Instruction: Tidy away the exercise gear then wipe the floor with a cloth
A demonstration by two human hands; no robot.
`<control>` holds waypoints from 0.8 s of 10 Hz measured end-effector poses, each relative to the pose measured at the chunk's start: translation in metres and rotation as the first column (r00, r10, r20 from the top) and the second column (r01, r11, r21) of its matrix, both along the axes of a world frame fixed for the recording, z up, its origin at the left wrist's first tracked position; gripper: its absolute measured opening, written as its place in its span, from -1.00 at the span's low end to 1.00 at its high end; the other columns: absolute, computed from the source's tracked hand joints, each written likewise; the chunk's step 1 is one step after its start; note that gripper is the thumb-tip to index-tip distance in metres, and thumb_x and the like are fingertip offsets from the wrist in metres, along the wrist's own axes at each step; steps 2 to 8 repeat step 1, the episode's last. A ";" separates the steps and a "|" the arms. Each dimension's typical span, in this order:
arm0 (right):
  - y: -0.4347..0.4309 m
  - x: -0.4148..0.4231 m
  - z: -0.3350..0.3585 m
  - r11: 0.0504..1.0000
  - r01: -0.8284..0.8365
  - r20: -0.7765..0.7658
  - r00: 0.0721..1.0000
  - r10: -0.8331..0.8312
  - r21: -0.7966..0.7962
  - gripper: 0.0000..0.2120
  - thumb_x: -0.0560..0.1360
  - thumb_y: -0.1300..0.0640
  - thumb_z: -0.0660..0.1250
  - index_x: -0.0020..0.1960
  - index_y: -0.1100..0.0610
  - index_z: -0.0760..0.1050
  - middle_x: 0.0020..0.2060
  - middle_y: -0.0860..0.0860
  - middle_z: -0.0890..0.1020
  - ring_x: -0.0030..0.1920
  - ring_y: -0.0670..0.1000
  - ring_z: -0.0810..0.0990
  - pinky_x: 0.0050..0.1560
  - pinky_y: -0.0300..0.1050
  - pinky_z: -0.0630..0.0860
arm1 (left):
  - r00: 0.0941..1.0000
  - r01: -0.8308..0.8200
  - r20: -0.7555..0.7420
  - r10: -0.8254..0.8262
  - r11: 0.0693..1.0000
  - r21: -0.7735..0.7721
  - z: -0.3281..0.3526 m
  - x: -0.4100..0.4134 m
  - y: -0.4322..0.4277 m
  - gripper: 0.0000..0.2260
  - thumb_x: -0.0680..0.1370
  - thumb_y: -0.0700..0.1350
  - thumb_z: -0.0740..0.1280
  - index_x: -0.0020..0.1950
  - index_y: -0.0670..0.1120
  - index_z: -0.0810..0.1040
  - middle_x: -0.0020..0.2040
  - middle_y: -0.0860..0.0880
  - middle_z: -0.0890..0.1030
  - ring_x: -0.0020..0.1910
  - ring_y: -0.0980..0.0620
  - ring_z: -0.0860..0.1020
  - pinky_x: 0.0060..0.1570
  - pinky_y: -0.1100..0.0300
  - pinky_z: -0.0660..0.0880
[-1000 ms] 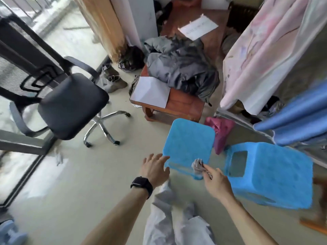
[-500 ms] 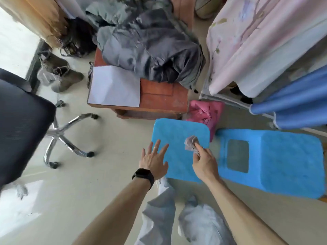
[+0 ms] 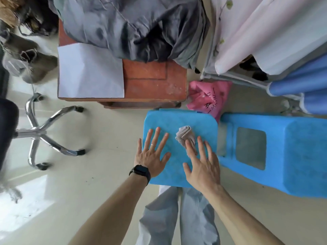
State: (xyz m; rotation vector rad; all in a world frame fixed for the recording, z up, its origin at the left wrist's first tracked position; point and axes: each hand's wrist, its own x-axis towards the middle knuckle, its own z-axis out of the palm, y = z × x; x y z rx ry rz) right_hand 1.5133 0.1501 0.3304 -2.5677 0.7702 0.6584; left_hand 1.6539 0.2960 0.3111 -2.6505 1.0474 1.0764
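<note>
A small crumpled grey cloth [image 3: 185, 136] lies on the top of a blue plastic stool [image 3: 178, 121] right in front of me. My right hand [image 3: 201, 161] is spread flat over the stool, its index fingertip resting on the cloth's near edge. My left hand [image 3: 152, 152], with a ring and a black watch on the wrist, lies flat with straight fingers on the stool's left side. A second blue stool [image 3: 300, 156] lies on its side to the right.
A low wooden table [image 3: 155, 82] with white paper [image 3: 90, 71] and a grey garment pile [image 3: 134, 27] stands beyond the stool. A pink bag [image 3: 208, 98], rolled blue mats [image 3: 304, 84], an office chair base [image 3: 40, 135] and boots [image 3: 30, 61] surround the pale floor [image 3: 88, 174].
My right hand has let go of the cloth, leaving it on the stool, and both hands have spread flat. The view has tipped down and closer to the stool.
</note>
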 end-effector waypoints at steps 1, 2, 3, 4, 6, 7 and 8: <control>-0.035 0.022 0.020 0.973 0.087 -0.062 0.995 -0.075 0.215 -0.43 0.49 -0.17 0.32 0.48 -0.19 0.32 0.52 0.06 0.27 0.45 0.15 0.30 0.35 0.09 0.40 | 1.000 0.016 0.006 -0.016 1.000 0.001 0.003 -0.004 -0.005 -0.41 0.65 0.27 -0.13 0.52 0.22 -0.45 0.51 0.11 -0.52 0.52 -0.01 -0.47 0.54 -0.14 -0.26; -0.035 0.022 0.020 0.973 0.087 -0.062 0.995 -0.075 0.215 -0.43 0.49 -0.17 0.32 0.48 -0.19 0.32 0.52 0.06 0.27 0.45 0.15 0.30 0.35 0.09 0.40 | 1.000 0.016 0.006 -0.016 1.000 0.001 0.003 -0.004 -0.005 -0.41 0.65 0.27 -0.13 0.52 0.22 -0.45 0.51 0.11 -0.52 0.52 -0.01 -0.47 0.54 -0.14 -0.26; -0.035 0.022 0.020 0.973 0.087 -0.062 0.995 -0.075 0.215 -0.43 0.49 -0.17 0.32 0.48 -0.19 0.32 0.52 0.06 0.27 0.45 0.15 0.30 0.35 0.09 0.40 | 1.000 0.016 0.006 -0.016 1.000 0.001 0.003 -0.004 -0.005 -0.41 0.65 0.27 -0.13 0.52 0.22 -0.45 0.51 0.11 -0.52 0.52 -0.01 -0.47 0.54 -0.14 -0.26; -0.035 0.022 0.020 0.973 0.087 -0.062 0.995 -0.075 0.215 -0.43 0.49 -0.17 0.32 0.48 -0.19 0.32 0.52 0.06 0.27 0.45 0.15 0.30 0.35 0.09 0.40 | 1.000 0.016 0.006 -0.016 1.000 0.001 0.003 -0.004 -0.005 -0.41 0.65 0.27 -0.13 0.52 0.22 -0.45 0.51 0.11 -0.52 0.52 -0.01 -0.47 0.54 -0.14 -0.26; -0.035 0.022 0.020 0.973 0.087 -0.062 0.995 -0.075 0.215 -0.43 0.49 -0.17 0.32 0.48 -0.19 0.32 0.52 0.06 0.27 0.45 0.15 0.30 0.35 0.09 0.40 | 1.000 0.016 0.006 -0.016 1.000 0.001 0.003 -0.004 -0.005 -0.41 0.65 0.27 -0.13 0.52 0.22 -0.45 0.51 0.11 -0.52 0.52 -0.01 -0.47 0.54 -0.14 -0.26; -0.035 0.022 0.020 0.973 0.087 -0.062 0.995 -0.075 0.215 -0.43 0.49 -0.17 0.32 0.48 -0.19 0.32 0.52 0.06 0.27 0.45 0.15 0.30 0.35 0.09 0.40 | 1.000 0.016 0.006 -0.016 1.000 0.001 0.003 -0.004 -0.005 -0.41 0.65 0.27 -0.13 0.52 0.22 -0.45 0.51 0.11 -0.52 0.52 -0.01 -0.47 0.54 -0.14 -0.26; -0.035 0.022 0.020 0.973 0.087 -0.062 0.995 -0.075 0.215 -0.43 0.49 -0.17 0.32 0.48 -0.19 0.32 0.52 0.06 0.27 0.45 0.15 0.30 0.35 0.09 0.40 | 1.000 0.016 0.006 -0.016 1.000 0.001 0.003 -0.004 -0.005 -0.41 0.65 0.27 -0.13 0.52 0.22 -0.45 0.51 0.11 -0.52 0.52 -0.01 -0.47 0.54 -0.14 -0.26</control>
